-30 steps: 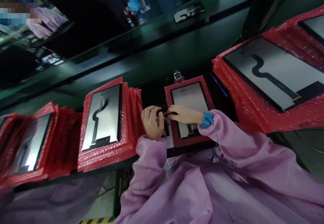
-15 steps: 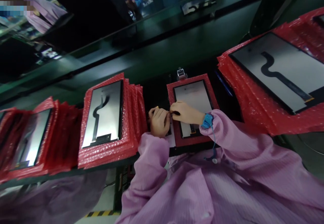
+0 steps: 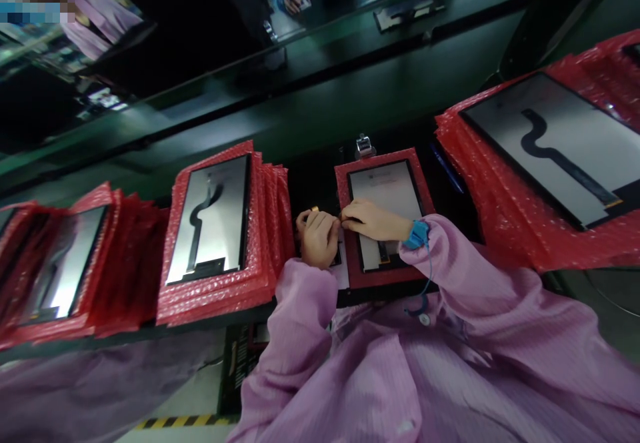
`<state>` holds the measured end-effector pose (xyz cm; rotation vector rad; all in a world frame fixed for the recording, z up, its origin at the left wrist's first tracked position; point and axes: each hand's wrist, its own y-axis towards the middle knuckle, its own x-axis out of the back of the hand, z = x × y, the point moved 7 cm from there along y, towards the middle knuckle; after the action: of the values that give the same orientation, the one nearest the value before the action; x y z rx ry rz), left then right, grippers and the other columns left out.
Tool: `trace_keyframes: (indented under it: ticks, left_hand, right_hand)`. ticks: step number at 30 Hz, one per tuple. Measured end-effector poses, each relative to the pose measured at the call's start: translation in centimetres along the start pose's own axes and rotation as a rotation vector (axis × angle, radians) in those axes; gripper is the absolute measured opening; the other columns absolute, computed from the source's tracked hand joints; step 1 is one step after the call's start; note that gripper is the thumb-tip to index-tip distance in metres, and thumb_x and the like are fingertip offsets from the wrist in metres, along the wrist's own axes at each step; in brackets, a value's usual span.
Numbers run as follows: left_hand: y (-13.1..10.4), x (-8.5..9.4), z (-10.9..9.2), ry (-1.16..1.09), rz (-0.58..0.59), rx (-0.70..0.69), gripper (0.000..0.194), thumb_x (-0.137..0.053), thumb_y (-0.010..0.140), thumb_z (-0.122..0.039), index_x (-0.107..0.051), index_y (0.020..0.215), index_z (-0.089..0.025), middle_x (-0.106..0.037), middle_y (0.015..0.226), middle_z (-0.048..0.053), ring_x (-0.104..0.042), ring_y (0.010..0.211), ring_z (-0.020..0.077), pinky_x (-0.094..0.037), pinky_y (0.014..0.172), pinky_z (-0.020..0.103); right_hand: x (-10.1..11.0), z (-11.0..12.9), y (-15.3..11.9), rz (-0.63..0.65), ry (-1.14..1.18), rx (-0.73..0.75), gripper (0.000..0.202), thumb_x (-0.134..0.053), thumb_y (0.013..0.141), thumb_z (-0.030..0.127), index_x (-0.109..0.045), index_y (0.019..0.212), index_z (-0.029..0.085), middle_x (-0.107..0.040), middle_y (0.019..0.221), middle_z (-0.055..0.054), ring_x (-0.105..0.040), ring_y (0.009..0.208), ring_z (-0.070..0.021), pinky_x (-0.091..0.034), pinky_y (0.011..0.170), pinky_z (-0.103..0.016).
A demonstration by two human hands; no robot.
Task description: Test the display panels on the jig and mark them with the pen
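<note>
A display panel (image 3: 393, 186) with a silver back and black rim lies on a red sheet (image 3: 427, 193) in front of me. Over its left part reaches my right hand (image 3: 373, 221), wearing a blue wrist strap (image 3: 417, 234); its fingertips are pinched together. My left hand (image 3: 319, 237) is curled just left of the red sheet, and its fingertips meet those of my right hand. Whatever lies between the fingers is too small to name. Under my left hand shows part of a white card (image 3: 342, 273). A small metal counter (image 3: 365, 145) sits behind the sheet.
Red bubble-wrap stacks topped with panels stand at left (image 3: 255, 229), far left (image 3: 113, 263) and right (image 3: 500, 209). A blue pen (image 3: 449, 169) lies beside the right stack. Beyond a dark green ledge (image 3: 320, 103), a person's hand (image 3: 291, 3) shows at the top.
The whole view has shifted slightly. My hands stay together at the left edge of the red sheet, fingertips still pinched. Beyond the ledge, the other person's hand now shows more clearly.
</note>
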<state>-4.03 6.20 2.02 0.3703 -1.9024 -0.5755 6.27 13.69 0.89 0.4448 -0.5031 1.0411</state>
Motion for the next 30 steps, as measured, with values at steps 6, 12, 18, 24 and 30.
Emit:
trace_keyframes:
  ticks: [6, 12, 18, 24, 30]
  left_hand:
    - [-1.7, 4.7, 0.1, -0.008, -0.525, 0.244, 0.042, -0.031, 0.104, -0.037, -0.048, 0.137, -0.018, -0.043, 0.145, 0.017, -0.04, 0.14, 0.0279, -0.034, 0.116, 0.05]
    - [-4.7, 1.0, -6.8, -0.039, -0.109, -0.143, 0.085, -0.062, 0.093, -0.041, -0.016, 0.162, -0.025, -0.006, 0.169, 0.015, -0.011, 0.157, 0.0344, -0.028, 0.123, 0.053]
    - [-6.5, -3.0, -8.3, -0.07, 0.174, -0.113, 0.091, -0.064, 0.093, -0.031, -0.007, 0.163, -0.024, -0.005, 0.17, 0.022, 0.0, 0.157, 0.0399, -0.029, 0.118, 0.067]
    - [-6.2, -2.5, -7.0, -0.096, 0.184, 0.132, 0.116, -0.08, 0.079, -0.032, 0.0, 0.163, -0.029, 0.005, 0.169, 0.023, 0.007, 0.156, 0.0438, -0.018, 0.117, 0.076]
    - [-6.2, -1.9, -5.9, -0.206, 0.111, 0.191, 0.111, -0.083, 0.077, -0.033, -0.01, 0.161, -0.031, -0.012, 0.167, 0.022, -0.012, 0.156, 0.0414, -0.027, 0.119, 0.068]
  right_hand:
    - [3.9, -1.9, -0.6, -0.058, 0.121, -0.109, 0.035, -0.036, 0.105, 0.034, -0.064, 0.097, 0.015, -0.068, 0.092, -0.005, -0.06, 0.08, -0.0157, -0.047, 0.076, -0.029]
    - [10.6, -6.3, -2.7, -0.558, -0.486, -0.384, 0.032, -0.049, 0.1, 0.03, -0.066, 0.116, 0.009, -0.061, 0.121, -0.02, -0.046, 0.119, -0.0358, -0.036, 0.105, -0.055]
    - [11.9, -9.1, -2.6, -0.637, -0.502, -0.432, 0.017, -0.054, 0.093, 0.018, -0.068, 0.097, 0.011, -0.057, 0.122, -0.02, -0.042, 0.119, -0.0372, -0.036, 0.105, -0.056]
    - [13.8, -7.4, -3.0, -0.753, -0.335, -0.28, 0.019, -0.042, 0.097, 0.017, -0.058, 0.087, 0.019, -0.059, 0.101, -0.01, -0.053, 0.099, -0.023, -0.045, 0.094, -0.039]
    - [15.7, -5.3, -5.6, -0.993, 0.115, -0.029, 0.028, -0.049, 0.098, 0.044, -0.053, 0.083, 0.02, -0.051, 0.077, -0.001, -0.048, 0.071, -0.0138, -0.041, 0.068, -0.029]
